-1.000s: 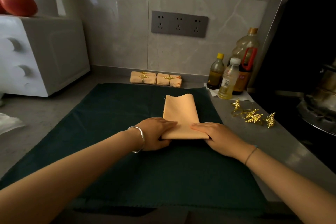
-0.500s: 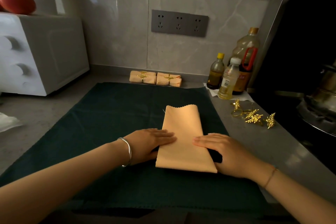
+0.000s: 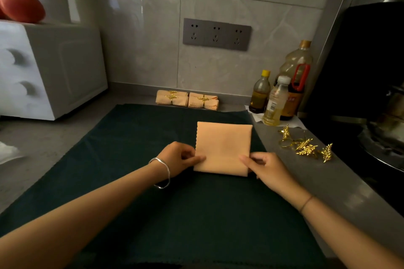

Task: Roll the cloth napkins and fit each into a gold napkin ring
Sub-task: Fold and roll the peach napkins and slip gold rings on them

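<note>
A folded peach cloth napkin lies flat on the dark green mat. My left hand pinches its left edge near the lower corner. My right hand pinches the right edge near the lower corner. Several gold leaf napkin rings lie loose on the grey counter to the right. Two rolled peach napkins with gold rings on them sit by the back wall.
Three oil bottles stand at the back right on a white sheet. A white appliance fills the left, with a bucket and an orange object on top. A dark stove lies to the right.
My hands went from pressing flat on the napkin to pinching its side edges. The napkin now looks wider and shorter and sits farther right on the mat.
</note>
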Tool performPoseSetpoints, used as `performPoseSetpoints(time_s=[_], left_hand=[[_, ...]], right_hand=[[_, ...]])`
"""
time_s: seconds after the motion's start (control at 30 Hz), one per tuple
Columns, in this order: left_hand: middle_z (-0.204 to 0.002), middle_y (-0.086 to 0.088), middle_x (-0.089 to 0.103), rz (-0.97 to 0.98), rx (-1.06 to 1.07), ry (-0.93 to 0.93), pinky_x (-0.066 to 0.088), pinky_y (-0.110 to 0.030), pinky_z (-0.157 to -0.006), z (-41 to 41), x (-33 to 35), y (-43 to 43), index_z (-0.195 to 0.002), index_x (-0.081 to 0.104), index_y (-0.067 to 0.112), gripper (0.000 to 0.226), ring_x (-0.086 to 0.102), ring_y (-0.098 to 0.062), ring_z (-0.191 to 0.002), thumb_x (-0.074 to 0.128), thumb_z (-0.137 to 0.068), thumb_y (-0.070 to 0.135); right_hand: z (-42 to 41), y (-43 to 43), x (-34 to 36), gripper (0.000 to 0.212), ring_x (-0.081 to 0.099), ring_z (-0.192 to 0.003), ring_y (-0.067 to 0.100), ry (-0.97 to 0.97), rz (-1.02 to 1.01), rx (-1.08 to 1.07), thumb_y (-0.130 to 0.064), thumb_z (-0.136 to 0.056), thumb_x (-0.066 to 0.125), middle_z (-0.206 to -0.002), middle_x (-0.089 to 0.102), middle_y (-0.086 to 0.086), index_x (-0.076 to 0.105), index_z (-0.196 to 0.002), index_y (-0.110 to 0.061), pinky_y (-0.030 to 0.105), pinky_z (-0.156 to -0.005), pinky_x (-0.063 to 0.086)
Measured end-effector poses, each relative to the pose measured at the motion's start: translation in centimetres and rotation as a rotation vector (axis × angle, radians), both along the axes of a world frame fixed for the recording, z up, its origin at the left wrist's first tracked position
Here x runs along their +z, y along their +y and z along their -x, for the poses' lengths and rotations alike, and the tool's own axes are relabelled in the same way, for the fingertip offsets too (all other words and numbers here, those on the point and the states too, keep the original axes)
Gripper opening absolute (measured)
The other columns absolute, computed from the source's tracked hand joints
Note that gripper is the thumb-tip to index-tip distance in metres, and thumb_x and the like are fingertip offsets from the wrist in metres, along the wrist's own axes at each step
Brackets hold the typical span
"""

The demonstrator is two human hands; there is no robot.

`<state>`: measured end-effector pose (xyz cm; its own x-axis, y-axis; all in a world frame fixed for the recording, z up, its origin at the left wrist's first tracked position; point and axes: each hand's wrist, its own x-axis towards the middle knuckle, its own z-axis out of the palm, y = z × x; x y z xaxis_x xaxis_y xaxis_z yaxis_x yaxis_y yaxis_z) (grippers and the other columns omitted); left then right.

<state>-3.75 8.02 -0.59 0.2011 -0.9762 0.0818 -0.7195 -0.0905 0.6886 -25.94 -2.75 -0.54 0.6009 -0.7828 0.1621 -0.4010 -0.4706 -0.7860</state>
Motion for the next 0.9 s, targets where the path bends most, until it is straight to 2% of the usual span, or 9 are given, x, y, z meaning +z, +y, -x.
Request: performPoseSetpoints(time_s=[0.1,0.23,0.33,0.4,0.5,0.6,0.7,0.83,0.9], left_hand=[[-0.074,0.003,0.061,-0.122,0.074,0.027,0.047,-0.024,-0.072,-0.2,0.1,-1.6,-0.079,0.065,0.019,0.024,0.055,-0.009,-0.069,0.059,-0.087,0.041],[-0.087,0.001,0.059,-0.319,0.112,-0.078,0.045,-0.026,-0.077,-1.0,1.0,-4.0,-0.094,0.059,0.016,0.032,0.057,-0.013,-0.083,0.061,-0.084,0.047],[-0.123,-0.006,0.05,-0.2,0.154,-0.018,0.046,-0.035,-0.094,-1.0,1.3,-5.7,-0.13,0.041,0.018,0.057,0.053,-0.023,-0.111,0.061,-0.084,0.046],[-0.139,-0.006,0.042,-0.142,0.082,0.058,0.038,-0.037,-0.102,-0.6,1.2,-6.5,-0.14,0.036,0.021,0.054,0.045,-0.023,-0.124,0.052,-0.092,0.04],[-0.126,-0.002,0.054,-0.084,0.019,0.075,0.039,-0.031,-0.099,-0.7,0.8,-7.1,-0.126,0.055,0.02,0.033,0.05,-0.013,-0.11,0.047,-0.096,0.032],[-0.109,0.001,0.06,-0.033,-0.011,0.062,0.044,-0.029,-0.094,-1.2,0.5,-7.2,-0.11,0.062,0.02,0.02,0.054,-0.009,-0.098,0.052,-0.093,0.027],[-0.098,0.008,0.06,-0.038,-0.043,0.045,0.047,-0.029,-0.093,-1.6,0.6,-7.1,-0.102,0.063,0.022,0.014,0.056,-0.006,-0.092,0.055,-0.091,0.028],[-0.108,0.001,0.061,-0.099,0.033,0.056,0.044,-0.026,-0.09,-1.2,0.8,-7.5,-0.107,0.064,0.021,0.019,0.055,-0.011,-0.099,0.056,-0.091,0.029],[-0.119,-0.001,0.06,-0.125,0.1,0.002,0.042,-0.027,-0.092,-0.8,0.9,-7.7,-0.115,0.062,0.021,0.025,0.053,-0.015,-0.107,0.054,-0.093,0.028]], right_hand=[[-1.0,-1.2,0.2,0.023,0.061,-0.068,0.006,0.094,-0.168,-0.103,-0.027,-0.089,0.061,-0.09,0.067,-0.002,0.063,-0.108,-0.014,0.013,-0.043,0.039],[-1.8,-2.1,1.0,0.043,0.064,-0.071,0.009,0.202,-0.26,-0.119,-0.025,-0.087,0.065,-0.1,0.068,0.003,0.055,-0.126,-0.011,0.017,-0.047,0.043],[-1.9,-2.3,1.4,0.045,0.064,-0.068,0.009,0.226,-0.299,-0.127,-0.023,-0.086,0.065,-0.097,0.066,0.003,0.052,-0.128,-0.012,0.017,-0.047,0.045],[-1.9,-2.4,1.5,0.039,0.063,-0.065,0.008,0.229,-0.31,-0.12,-0.022,-0.086,0.065,-0.089,0.065,0.0,0.054,-0.123,-0.014,0.016,-0.046,0.045],[-1.9,-2.5,1.7,0.028,0.062,-0.064,0.008,0.233,-0.334,-0.108,-0.021,-0.087,0.064,-0.086,0.063,0.0,0.054,-0.113,-0.019,0.016,-0.045,0.045],[-2.0,-2.6,2.0,0.018,0.061,-0.063,0.009,0.247,-0.332,-0.107,-0.027,-0.09,0.06,-0.085,0.063,0.001,0.055,-0.106,-0.02,0.017,-0.046,0.045],[-2.8,-3.0,1.9,0.026,0.057,-0.059,0.012,0.352,-0.203,-0.138,-0.044,-0.092,0.05,-0.082,0.063,0.0,0.06,-0.097,-0.02,0.017,-0.045,0.041],[-4.1,-3.5,1.0,0.028,0.05,-0.049,0.012,0.434,-0.052,-0.196,-0.041,-0.093,0.051,-0.069,0.055,0.0,0.059,-0.084,-0.015,0.019,-0.041,0.037],[-4.4,-3.7,0.6,0.026,0.051,-0.051,0.013,0.424,-0.029,-0.218,-0.037,-0.091,0.055,-0.066,0.054,0.001,0.058,-0.077,-0.015,0.023,-0.046,0.041]])
